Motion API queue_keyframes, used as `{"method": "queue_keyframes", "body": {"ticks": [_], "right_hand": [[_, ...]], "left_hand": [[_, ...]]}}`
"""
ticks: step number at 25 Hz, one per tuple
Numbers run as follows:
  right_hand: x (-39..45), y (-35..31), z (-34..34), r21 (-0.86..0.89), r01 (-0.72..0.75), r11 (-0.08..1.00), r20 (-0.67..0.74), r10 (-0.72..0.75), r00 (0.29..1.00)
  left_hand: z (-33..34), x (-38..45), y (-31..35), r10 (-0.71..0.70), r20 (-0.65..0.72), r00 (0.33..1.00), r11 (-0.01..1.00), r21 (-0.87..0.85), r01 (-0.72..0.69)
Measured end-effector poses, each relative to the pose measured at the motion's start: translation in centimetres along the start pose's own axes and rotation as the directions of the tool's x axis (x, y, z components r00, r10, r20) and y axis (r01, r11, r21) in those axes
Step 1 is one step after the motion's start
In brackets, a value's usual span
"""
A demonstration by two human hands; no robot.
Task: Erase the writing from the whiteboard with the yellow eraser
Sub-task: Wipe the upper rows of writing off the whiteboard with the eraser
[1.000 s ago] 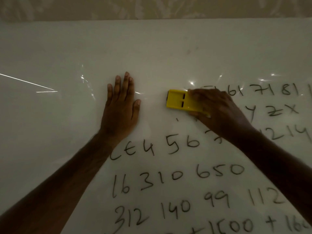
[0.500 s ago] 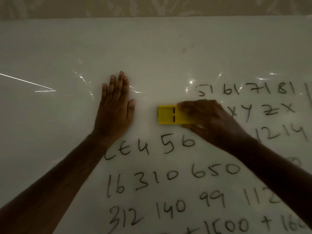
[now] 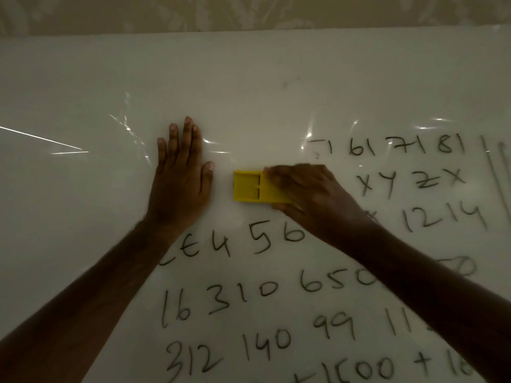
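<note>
A large whiteboard (image 3: 249, 78) fills the view, with black handwritten numbers and letters (image 3: 249, 297) across its lower and right part. My right hand (image 3: 312, 197) presses the yellow eraser (image 3: 249, 186) flat on the board, just left of the "X Y Z X" row. The eraser's left half shows; my fingers cover its right end. My left hand (image 3: 179, 183) lies flat on the board with fingers together, a short gap left of the eraser, holding nothing. The board's upper and left areas are blank.
A patterned beige wall (image 3: 249, 12) runs above the board's top edge. Bright glare streaks (image 3: 41, 138) cross the left of the board. Faint vertical lines (image 3: 495, 172) stand at the far right.
My right hand slid the eraser down and to the left, from beside the "51 61" row to the row below it. My left hand stayed flat in place.
</note>
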State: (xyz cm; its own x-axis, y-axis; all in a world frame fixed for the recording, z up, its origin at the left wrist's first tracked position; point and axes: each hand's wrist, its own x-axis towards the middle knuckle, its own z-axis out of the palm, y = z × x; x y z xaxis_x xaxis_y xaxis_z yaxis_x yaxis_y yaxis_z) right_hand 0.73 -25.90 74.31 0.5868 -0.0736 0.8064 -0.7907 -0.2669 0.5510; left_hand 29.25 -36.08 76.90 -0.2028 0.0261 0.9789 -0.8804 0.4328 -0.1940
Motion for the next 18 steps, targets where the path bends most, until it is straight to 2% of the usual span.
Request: {"method": "queue_keyframes", "body": {"ticks": [2,6,8,11,16,18], "right_hand": [[-1.3,1.7,-1.1,-0.034,0.026,0.999,0.007,-0.025,1.000],[2.2,7.1,-2.9,-0.040,-0.173,0.984,-0.087,0.169,0.982],[4.5,7.6,-2.6,-0.014,-0.220,0.975,-0.117,0.217,0.969],[4.4,5.7,-1.2,-0.001,-0.202,0.979,-0.163,0.200,0.966],[-2.2,5.6,-2.3,-0.025,-0.067,0.997,-0.052,0.065,0.997],[-3.1,7.8,-4.0,-0.036,-0.119,0.992,-0.069,0.116,0.991]], "left_hand": [[0.0,0.0,-0.1,0.014,0.005,1.000,1.000,0.025,-0.014],[0.3,0.7,0.9,0.033,0.016,0.999,0.998,0.046,-0.034],[0.5,1.3,2.0,0.030,0.018,0.999,0.999,0.034,-0.030],[1.0,1.9,3.7,0.054,0.027,0.998,0.998,0.030,-0.054],[1.4,1.9,4.7,0.064,0.025,0.998,0.996,0.061,-0.065],[1.5,1.8,5.0,0.053,0.025,0.998,0.997,0.056,-0.054]]}}
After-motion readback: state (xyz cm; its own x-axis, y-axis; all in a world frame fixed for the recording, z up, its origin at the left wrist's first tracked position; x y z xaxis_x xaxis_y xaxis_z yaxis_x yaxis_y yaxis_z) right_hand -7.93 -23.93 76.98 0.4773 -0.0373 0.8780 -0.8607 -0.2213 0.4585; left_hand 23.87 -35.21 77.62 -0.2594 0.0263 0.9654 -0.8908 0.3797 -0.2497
